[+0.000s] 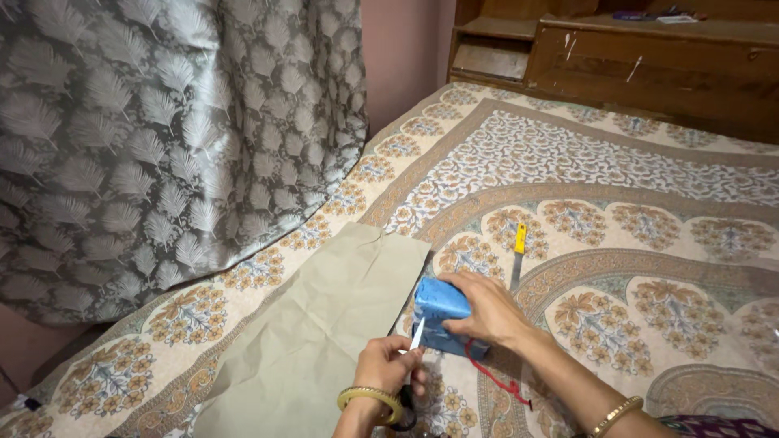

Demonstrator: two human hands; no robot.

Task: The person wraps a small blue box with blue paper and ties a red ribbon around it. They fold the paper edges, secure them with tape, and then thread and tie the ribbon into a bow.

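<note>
My right hand (pixel 485 308) presses down on a blue wrapped bundle (pixel 438 307) lying on the patterned bedsheet (pixel 617 162). A red cord (pixel 497 375) trails from the bundle toward me. My left hand (pixel 388 367), with a yellow bangle at the wrist, grips dark-handled scissors (pixel 414 349) whose pale blades point up at the bundle's near-left side. A sheet of brown paper (pixel 316 332) lies flat just left of both hands.
A yellow-handled knife (pixel 518 251) lies on the sheet beyond the bundle. A grey feather-patterned curtain (pixel 162 138) hangs along the left bed edge. A wooden headboard with shelves (pixel 633 57) stands at the far end.
</note>
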